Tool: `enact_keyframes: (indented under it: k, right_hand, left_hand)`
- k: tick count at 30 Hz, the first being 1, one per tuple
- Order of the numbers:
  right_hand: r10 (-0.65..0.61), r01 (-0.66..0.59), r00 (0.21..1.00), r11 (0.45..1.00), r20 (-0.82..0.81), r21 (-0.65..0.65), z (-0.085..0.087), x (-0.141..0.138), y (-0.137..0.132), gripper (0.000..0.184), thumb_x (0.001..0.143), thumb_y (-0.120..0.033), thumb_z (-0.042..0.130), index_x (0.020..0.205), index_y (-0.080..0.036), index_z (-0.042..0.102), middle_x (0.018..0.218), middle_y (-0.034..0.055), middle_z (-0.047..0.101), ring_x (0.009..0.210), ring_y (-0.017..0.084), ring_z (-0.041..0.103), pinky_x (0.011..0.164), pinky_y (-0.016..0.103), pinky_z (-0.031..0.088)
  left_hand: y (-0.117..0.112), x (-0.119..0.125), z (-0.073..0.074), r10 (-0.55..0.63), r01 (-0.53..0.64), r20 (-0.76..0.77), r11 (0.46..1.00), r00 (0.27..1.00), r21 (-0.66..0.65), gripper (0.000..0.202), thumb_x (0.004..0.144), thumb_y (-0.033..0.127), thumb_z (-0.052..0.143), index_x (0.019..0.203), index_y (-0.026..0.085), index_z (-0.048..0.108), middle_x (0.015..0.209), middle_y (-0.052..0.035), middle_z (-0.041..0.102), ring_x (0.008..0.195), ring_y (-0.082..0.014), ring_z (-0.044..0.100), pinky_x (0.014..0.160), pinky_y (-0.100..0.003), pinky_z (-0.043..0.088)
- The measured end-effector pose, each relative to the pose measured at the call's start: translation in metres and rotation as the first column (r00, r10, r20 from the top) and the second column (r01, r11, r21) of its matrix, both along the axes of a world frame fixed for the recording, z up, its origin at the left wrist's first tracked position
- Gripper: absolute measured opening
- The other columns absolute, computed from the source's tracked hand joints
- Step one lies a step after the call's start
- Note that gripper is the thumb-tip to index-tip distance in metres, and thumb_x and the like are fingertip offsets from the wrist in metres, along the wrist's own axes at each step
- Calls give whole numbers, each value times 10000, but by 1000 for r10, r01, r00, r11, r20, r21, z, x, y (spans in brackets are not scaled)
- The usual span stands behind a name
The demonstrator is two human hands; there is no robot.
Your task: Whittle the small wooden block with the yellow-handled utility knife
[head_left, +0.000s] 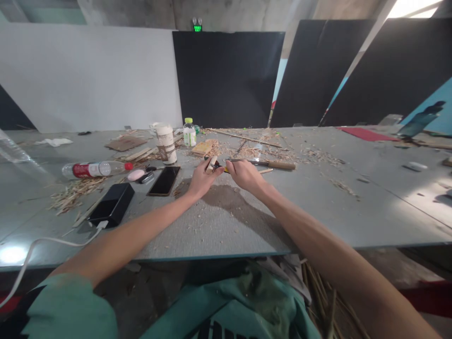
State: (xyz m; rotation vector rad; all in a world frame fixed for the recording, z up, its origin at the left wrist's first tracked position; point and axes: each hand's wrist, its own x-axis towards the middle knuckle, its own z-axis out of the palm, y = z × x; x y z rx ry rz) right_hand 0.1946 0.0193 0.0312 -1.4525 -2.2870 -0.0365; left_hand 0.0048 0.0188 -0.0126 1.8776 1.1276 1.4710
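My left hand (204, 179) is closed around a small pale piece of wood (212, 163) that sticks up between its fingers. Close against it, my right hand (243, 174) is closed on a small yellow-and-black tool (226, 169), perhaps a cutter; most of it is hidden in the fist. The fingertips of the two hands nearly meet above the table. Just beyond the right hand lies a tool with a wooden handle (281, 165) and a dark, narrow blade. A thin wooden stick (265, 171) rests beside that handle.
Wood shavings (247, 151) litter the grey table (219, 235). To the left are a phone (164, 181), black power bank (112, 203) with white cable, lying bottle (95, 169), paper cup (165, 143) and small green-capped bottle (189, 133). A red sheet (367, 134) lies far right.
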Motion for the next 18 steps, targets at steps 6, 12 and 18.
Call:
enact_keyframes:
  k: [6,12,18]
  right_hand:
    - [-71,70,997,996,18,63,-3,-4,-3,676,1134,-453,258,782,-146,747,752,130,710,621,183,549,619,317,259]
    - [-168,166,985,984,27,59,-3,-2,-5,677,1134,-491,255,864,-146,772,825,156,741,673,214,627,627,306,304]
    - [-46,46,998,999,-46,0,-6,0,2,604,1128,-441,269,780,-172,683,732,84,667,624,171,527,614,308,237]
  left_hand:
    - [3,-1,0,24,-24,-7,1000,1000,0,429,920,591,726,1132,218,745,1204,-124,740,1148,-310,666,1021,-429,478]
    - [-1,1,1,36,-35,-35,998,999,44,328,963,536,680,1053,224,732,1114,-104,752,1076,-291,678,960,-410,497]
    - [1,0,-1,1,-1,27,1000,1000,1,320,919,522,731,1038,225,731,1085,-87,745,1020,-265,677,919,-377,505]
